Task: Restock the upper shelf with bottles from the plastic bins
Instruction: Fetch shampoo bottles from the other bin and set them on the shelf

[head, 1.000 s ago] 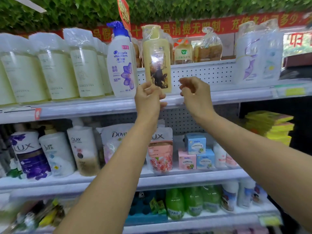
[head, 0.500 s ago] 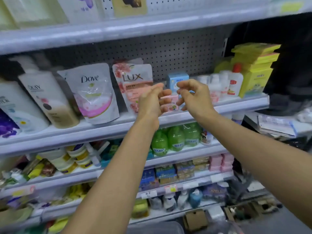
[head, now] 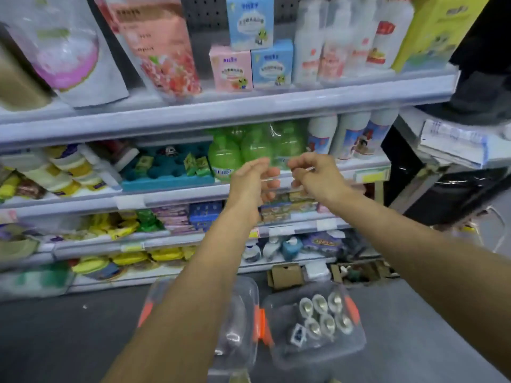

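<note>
Two clear plastic bins with orange latches stand on the grey floor below me. The right bin (head: 356, 348) holds several bottles (head: 323, 317), seen from above by their silvery caps. My left forearm partly hides the left bin (head: 243, 308), and its contents are unclear. My left hand (head: 250, 185) and my right hand (head: 315, 178) hang in the air close together, well above the bins and in front of a middle shelf. Both hold nothing, fingers loosely bent. The upper shelf is out of view.
Stocked shelves fill the view ahead: pouches and small boxes on top, green bottles (head: 254, 150) just behind my hands, and packets lower down. A cardboard box (head: 287, 275) lies by the shelf foot. A black counter (head: 456, 194) stands at the right.
The view has swung down from the upper shelf to the lower shelves and floor. Both empty hands came down with it, and the bins have come into sight.
</note>
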Available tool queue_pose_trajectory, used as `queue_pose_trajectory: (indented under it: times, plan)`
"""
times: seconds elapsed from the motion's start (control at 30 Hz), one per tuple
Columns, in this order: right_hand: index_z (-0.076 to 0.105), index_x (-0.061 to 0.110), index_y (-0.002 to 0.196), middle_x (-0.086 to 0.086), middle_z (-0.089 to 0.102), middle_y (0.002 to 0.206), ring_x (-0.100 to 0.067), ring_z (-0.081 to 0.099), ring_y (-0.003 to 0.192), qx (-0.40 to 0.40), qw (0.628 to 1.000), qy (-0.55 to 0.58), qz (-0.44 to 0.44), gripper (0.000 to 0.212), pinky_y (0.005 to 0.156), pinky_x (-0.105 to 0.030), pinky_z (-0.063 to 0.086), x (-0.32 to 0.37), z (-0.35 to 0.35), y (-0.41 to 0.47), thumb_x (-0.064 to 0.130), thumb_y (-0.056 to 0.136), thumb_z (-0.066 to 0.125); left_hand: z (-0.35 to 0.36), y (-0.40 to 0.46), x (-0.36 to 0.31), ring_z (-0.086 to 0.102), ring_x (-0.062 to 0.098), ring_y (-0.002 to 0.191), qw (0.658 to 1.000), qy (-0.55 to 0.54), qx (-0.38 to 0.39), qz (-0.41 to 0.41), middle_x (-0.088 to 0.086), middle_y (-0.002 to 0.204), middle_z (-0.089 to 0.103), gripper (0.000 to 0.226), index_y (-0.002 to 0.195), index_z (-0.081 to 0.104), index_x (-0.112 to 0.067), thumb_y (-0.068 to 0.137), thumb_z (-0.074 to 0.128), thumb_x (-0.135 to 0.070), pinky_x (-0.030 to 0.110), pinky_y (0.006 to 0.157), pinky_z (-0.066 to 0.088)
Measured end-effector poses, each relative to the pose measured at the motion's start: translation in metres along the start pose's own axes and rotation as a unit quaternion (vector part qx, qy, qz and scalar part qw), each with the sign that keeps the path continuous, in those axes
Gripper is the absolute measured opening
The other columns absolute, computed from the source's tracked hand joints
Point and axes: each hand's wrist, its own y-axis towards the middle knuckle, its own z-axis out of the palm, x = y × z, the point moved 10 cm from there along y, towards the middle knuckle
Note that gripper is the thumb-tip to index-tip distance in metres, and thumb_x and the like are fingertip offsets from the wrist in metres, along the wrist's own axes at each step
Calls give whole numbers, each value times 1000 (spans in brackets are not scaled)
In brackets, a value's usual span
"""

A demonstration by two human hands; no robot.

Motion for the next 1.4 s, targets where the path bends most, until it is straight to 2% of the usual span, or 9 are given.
queue_pose_trajectory:
  times: [0.13,0.53,0.63,0.73,0.83,1.0,1.27,1.33,1.4]
  plan:
    - [62,10,95,-7,59,81,0,54,45,49,997,-2,57,21,42,-13,42,-78,2,-9,-5,94,48,11,6,81,56,8,49,997,3,-32,-70,-1,74,67,12,95,60,-19,101,51,-15,16,42,41]
    - [62,-9,111,-15,58,89,-4,55,52,168,970,-24,176,21,41,-8,40,-235,-3,-66,-6,97,48,12,-10,267,60,13,60,975,-27,-115,-186,0,77,70,12,94,64,-20,100,54,-18,25,54,44]
    - [64,-8,109,-14,58,83,-6,55,51,196,959,-38,201,19,52,-14,45,-282,13,-81,-5,96,49,-3,-12,310,58,13,55,969,-6,-134,-205,-1,69,67,16,89,64,-19,100,52,-15,25,53,43]
    - [66,-6,97,-17,62,80,-22,54,64,220,948,-73,220,18,58,-27,43,-335,33,-96,0,96,49,-23,-10,357,56,13,52,962,17,-147,-231,2,73,66,19,89,62,-19,101,49,-12,25,51,41]
    - [63,4,92,-11,59,80,-14,52,63,238,935,-90,248,16,53,-15,41,-399,54,-115,-2,96,49,-46,-8,413,55,13,51,949,33,-163,-267,2,72,65,19,88,61,-17,101,48,-13,23,49,41]
    - [62,17,98,-7,60,96,-22,56,87,300,910,-151,245,20,84,-35,49,-497,88,-139,0,93,53,-78,-1,514,57,10,44,930,81,-167,-318,1,72,64,24,80,58,-18,101,47,-14,19,44,40]
    - [65,22,95,0,62,94,-22,59,91,323,884,-258,220,26,83,-34,49,-631,129,-167,3,90,48,-120,15,674,43,12,47,913,134,-141,-359,-1,57,48,26,75,54,-14,99,49,-7,19,43,33]
    - [65,21,112,-3,65,113,-25,60,106,325,871,-307,202,30,90,-37,50,-653,136,-168,7,92,48,-127,22,700,51,14,58,911,166,-141,-351,2,66,55,15,86,62,-10,98,52,-7,25,54,43]
    - [61,20,124,-4,60,127,-25,54,118,324,864,-352,157,37,93,-37,49,-663,143,-165,7,91,49,-130,33,720,62,24,89,908,221,-115,-336,10,97,64,21,114,64,-6,98,52,-8,35,81,52]
